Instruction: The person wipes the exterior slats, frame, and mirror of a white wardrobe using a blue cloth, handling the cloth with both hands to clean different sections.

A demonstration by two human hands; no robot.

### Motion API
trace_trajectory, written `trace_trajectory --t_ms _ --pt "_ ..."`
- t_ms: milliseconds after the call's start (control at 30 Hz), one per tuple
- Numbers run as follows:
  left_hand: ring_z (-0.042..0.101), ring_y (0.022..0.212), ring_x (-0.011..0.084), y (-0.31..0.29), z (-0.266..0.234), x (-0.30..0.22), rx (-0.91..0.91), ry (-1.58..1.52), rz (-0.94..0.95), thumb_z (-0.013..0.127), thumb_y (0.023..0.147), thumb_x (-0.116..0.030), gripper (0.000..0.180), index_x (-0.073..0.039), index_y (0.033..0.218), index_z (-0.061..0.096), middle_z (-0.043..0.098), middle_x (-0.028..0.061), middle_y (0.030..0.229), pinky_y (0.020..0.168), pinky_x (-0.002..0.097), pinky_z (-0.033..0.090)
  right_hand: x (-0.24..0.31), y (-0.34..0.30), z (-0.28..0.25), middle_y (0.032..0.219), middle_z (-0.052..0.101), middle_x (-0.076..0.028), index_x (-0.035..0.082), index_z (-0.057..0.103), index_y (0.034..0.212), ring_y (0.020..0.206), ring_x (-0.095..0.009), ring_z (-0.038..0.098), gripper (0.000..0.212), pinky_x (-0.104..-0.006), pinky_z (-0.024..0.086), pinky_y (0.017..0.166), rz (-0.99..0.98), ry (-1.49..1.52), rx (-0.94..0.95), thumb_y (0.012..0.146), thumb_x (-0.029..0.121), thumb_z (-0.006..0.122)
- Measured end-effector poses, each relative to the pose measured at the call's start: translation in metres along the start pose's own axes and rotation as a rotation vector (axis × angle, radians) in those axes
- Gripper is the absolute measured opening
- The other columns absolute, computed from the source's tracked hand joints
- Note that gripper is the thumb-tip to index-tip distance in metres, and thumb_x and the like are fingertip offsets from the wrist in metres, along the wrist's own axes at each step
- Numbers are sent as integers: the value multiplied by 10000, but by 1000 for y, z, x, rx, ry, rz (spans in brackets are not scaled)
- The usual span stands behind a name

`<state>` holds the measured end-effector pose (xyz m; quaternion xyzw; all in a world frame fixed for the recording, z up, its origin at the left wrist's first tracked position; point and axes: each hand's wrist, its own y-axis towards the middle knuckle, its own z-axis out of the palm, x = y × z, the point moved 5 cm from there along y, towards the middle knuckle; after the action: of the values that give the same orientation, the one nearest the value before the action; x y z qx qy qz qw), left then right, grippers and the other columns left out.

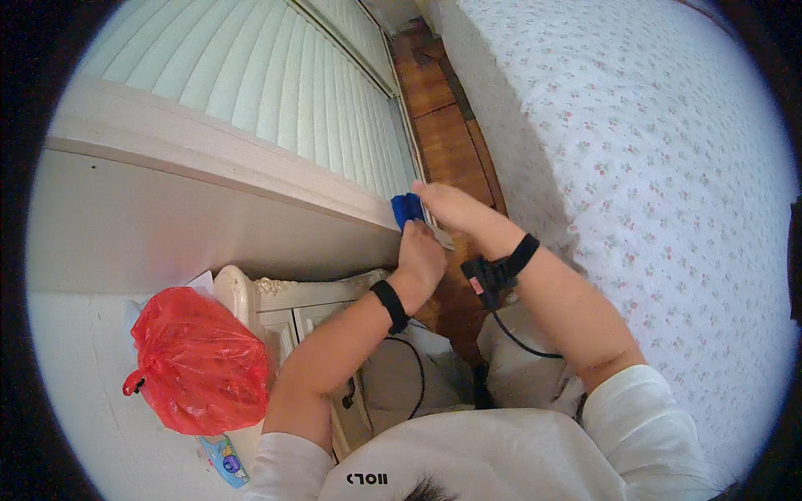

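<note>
Ahead of me, at the end of the pale wardrobe panel, my left hand (422, 255) is closed on a bunched blue cloth (407, 210). The cloth sits against the panel's edge, partly covered by my fingers. Just to the right, my right hand (453, 207) reaches in beside the cloth, its tip close to the panel's end. Most of its fingers are hidden from this angle, so whether it grips anything does not show. The wardrobe panel (251, 171) runs from the left toward my hands.
A knotted red plastic bag (200, 359) rests on a cream cabinet (280, 296) at left, above a blue packet (224, 459). Ribbed white door panels (251, 67) stand beyond the frame. A bed with a floral cover (668, 209) borders the right, beside a narrow wooden floor (443, 134).
</note>
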<state>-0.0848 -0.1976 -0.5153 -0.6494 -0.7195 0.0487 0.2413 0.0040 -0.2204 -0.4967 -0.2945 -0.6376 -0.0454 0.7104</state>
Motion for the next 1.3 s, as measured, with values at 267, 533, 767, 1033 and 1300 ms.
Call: trace_trajectory --t_ms 267,533,767,1033,1300 --pt "539 975 230 14 -14 25 59 277 -34 515 840 -196 224 -120 963 686 633 64 1024 773 342 367 11 -23 -52 918 610 -43 72 598 1002 843 -157 577 320 -309 467 750 95 683 -173 936 342 438" --pt "382 1298 312 25 31 28 128 427 72 421 901 -210 410 -13 1236 550 460 181 1359 1090 456 225 9 -30 -63 896 606 -40 56 600 989 827 -141 569 260 -274 457 726 55 826 -81 911 264 465" --pt "384 1302 300 57 100 0 246 535 106 388 924 -208 411 -10 1256 528 467 161 1359 1085 455 232 -5 -28 -89 873 610 -24 63 609 972 796 -129 573 253 -264 445 730 81 873 -193 899 274 491" --pt "351 1319 297 82 173 -12 241 589 136 373 943 -331 536 -19 1378 372 393 160 1411 1084 482 231 4 -27 -92 868 603 -17 59 614 981 778 -114 564 246 -242 444 680 64 909 -164 890 259 503" --pt "404 1273 299 102 231 -7 10 351 137 373 946 -324 484 -50 1341 424 452 155 1360 1081 461 234 17 -27 -86 872 602 -14 62 616 981 798 -112 560 253 -255 445 695 5 911 -138 886 267 503"
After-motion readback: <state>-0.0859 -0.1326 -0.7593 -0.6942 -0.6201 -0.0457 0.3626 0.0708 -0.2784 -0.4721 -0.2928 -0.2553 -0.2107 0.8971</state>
